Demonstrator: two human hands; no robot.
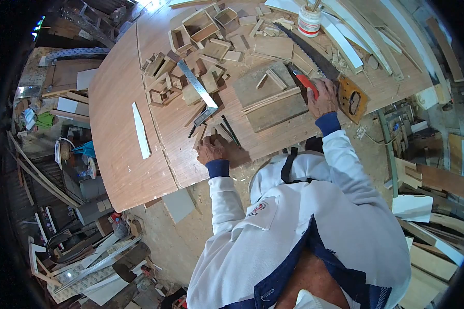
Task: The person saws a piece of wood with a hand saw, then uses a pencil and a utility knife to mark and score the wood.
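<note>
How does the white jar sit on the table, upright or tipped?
Upright: the jar sits on the table, with thin sticks poking out of its top.

The right hand point(322, 100) hides part of the red handle point(306, 82). The jar point(309, 21) has print too small to read.

Red tool handle point(308, 83), navy cuffs point(328, 124)

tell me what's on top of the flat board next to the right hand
On the board lie short wooden strips and longer wooden strips; the red-handled tool overlaps its edge in view. What lies directly beneath the strips is covered.
</note>
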